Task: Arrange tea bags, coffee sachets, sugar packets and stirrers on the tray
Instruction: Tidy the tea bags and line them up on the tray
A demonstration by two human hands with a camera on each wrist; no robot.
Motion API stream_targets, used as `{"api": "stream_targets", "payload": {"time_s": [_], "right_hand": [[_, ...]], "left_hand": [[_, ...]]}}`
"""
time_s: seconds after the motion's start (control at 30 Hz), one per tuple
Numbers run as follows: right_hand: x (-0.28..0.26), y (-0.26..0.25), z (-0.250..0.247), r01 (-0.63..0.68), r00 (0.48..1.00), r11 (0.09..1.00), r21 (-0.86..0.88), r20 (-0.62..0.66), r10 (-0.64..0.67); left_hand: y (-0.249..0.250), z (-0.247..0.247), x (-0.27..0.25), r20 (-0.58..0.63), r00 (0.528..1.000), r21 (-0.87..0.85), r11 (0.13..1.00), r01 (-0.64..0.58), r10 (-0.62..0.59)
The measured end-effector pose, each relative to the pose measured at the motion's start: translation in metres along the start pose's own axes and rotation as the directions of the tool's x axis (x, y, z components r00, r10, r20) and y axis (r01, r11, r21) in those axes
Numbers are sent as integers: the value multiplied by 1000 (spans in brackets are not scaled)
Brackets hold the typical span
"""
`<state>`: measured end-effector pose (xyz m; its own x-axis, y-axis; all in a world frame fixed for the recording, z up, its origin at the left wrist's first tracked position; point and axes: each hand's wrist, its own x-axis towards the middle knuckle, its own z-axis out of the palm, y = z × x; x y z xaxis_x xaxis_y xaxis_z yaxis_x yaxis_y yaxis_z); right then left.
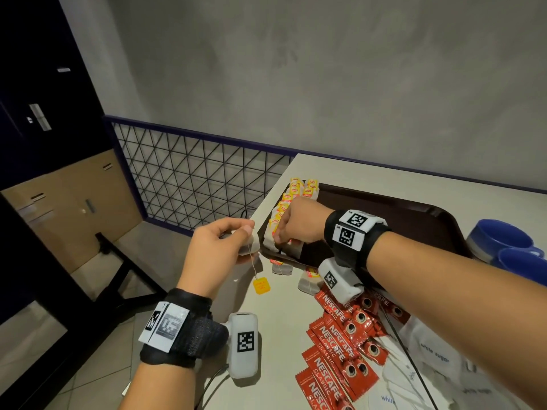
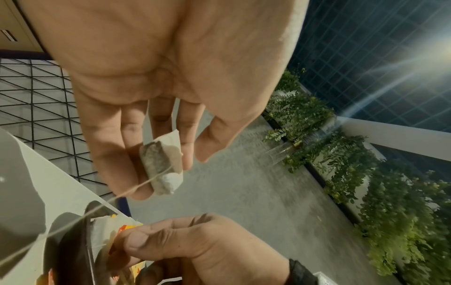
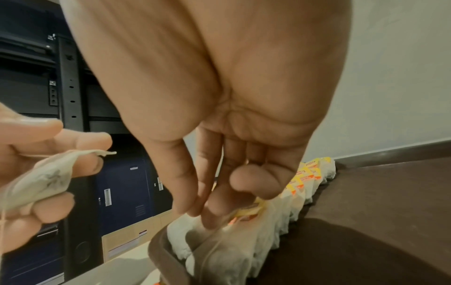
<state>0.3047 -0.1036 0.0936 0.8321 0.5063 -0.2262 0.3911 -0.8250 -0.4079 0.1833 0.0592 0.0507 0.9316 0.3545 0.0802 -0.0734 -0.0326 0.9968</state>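
The left hand pinches a white paper tea bag, its yellow tag dangling; the right hand pinches a bag in the row on the dark brown plastic tray. The string could snag the row and drag it askew.

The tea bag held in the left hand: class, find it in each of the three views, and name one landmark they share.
Head: the tea bag is left of centre, pinched by the left hand beside the tray's corner.
Left wrist: centre, at the fingertips.
Right wrist: far left edge.
Shared landmark: the row of yellow-tagged tea bags on the tray.
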Motion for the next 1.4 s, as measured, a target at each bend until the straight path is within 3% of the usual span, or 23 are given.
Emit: {"api": "stream_targets", "payload": {"time_s": [0.27, 0.43, 0.8, 0.87, 1.0, 1.23, 1.4], "right_hand": [[-17, 5, -21, 23, 996, 989, 149, -89, -9], [-21, -4, -5, -2, 984, 999, 37, 180, -5], [-24, -7, -2, 23, 979, 998, -59, 202, -10], [-27, -6, -4, 10, 984, 1000, 3, 180, -11], [-40, -2, -18, 92, 996, 980, 178, 5, -94], [-99, 18, -23, 247, 966, 879, 407, -33, -256], [-127, 37, -18, 237, 970, 827, 509, -175, -170]], "left_hand": [[11, 2, -1, 21, 999, 20, 999, -30, 29], [15, 3, -2, 10, 999, -12, 999, -37, 37], [20, -10, -6, 0, 999, 5, 999, -54, 54], [23, -6, -6, 0, 998, -1, 998, -60, 60], [31, 7, -7, 55, 996, -5, 998, -67, 67], [56, 39, -6, 225, 954, -18, 979, -201, 200], [64, 63, -8, 249, 919, -93, 952, -292, 306]]}}
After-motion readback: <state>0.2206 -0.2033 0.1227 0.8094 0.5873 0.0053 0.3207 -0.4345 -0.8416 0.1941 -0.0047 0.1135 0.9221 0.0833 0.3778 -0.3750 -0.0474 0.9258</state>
